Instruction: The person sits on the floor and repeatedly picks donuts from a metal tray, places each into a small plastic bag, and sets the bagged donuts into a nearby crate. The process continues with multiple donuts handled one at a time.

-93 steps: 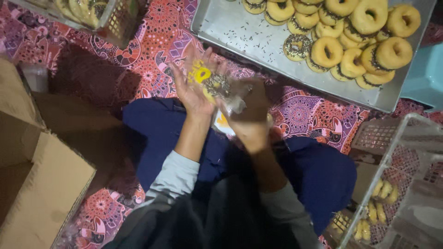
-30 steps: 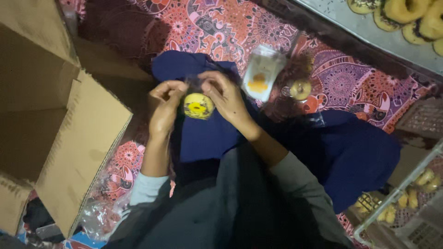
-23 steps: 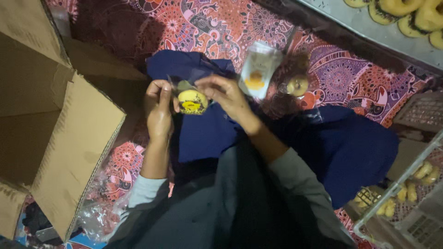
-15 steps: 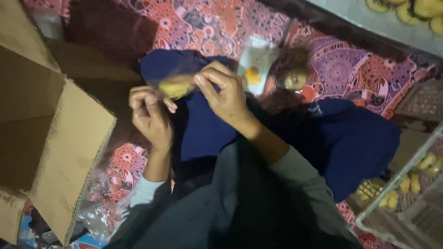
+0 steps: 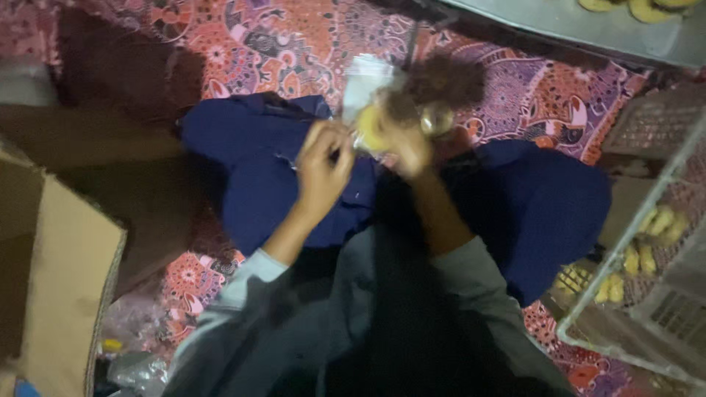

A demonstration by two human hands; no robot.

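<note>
Centre of the frame, the right hand (image 5: pixel 403 143) closes its grip on a blurred yellow pastry (image 5: pixel 370 126) in a clear bag (image 5: pixel 365 82); the left hand (image 5: pixel 323 163) pinches the bag's edge; a loose pinch could drop it onto the blue cloth (image 5: pixel 272 169).

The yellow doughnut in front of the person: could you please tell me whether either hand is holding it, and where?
The right hand holds the yellow doughnut by its right edge; the left hand pinches something beside it, too blurred to identify.
</note>
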